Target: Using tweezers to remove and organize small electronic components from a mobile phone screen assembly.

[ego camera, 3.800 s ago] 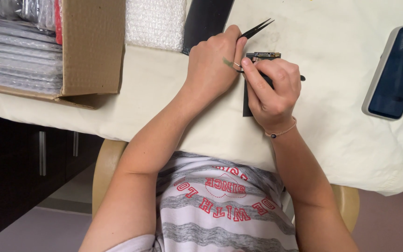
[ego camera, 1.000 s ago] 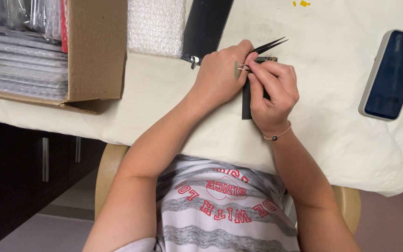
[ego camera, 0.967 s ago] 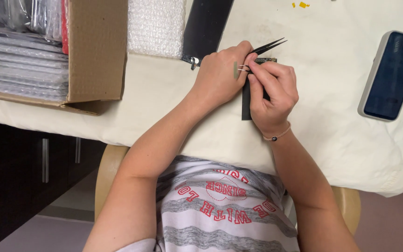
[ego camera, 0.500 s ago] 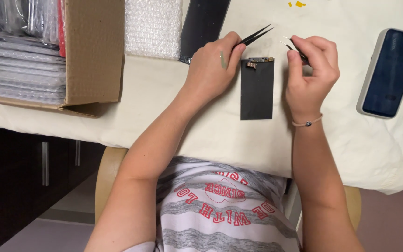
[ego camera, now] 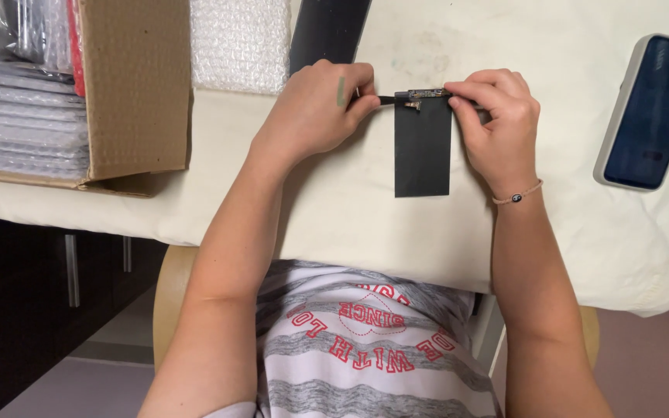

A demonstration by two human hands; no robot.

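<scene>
Head camera, looking down: the person's left hand [ego camera: 315, 108] is curled shut around black tweezers [ego camera: 385, 100], whose tips reach right to the top left corner of a small black rectangular panel [ego camera: 423, 151]. The right hand [ego camera: 497, 116] pinches the panel's top edge between thumb and fingers, at the narrow strip of exposed circuitry [ego camera: 425, 94] there, with a dark object partly hidden behind the fingers; what it is cannot be told. A thin cord bracelet [ego camera: 519, 195] circles the right wrist.

The panel lies flat on the cream cloth [ego camera: 334, 209] that covers the table, between the two hands and just ahead of the person's chest. Beyond the left hand, a longer black strip [ego camera: 327, 31] runs off the top of the frame, beside a sheet of bubble wrap [ego camera: 239, 42]. Farther left stands an open cardboard box [ego camera: 137, 85] packed with stacked grey and clear-wrapped packets [ego camera: 17, 101]. Well to the right of the right hand, a smartphone in a light case [ego camera: 648, 112] rests face up, screen dark, on the cloth. The person wears a grey striped shirt with red lettering [ego camera: 365, 340] and sits on a pale wooden chair [ego camera: 168, 290].
</scene>
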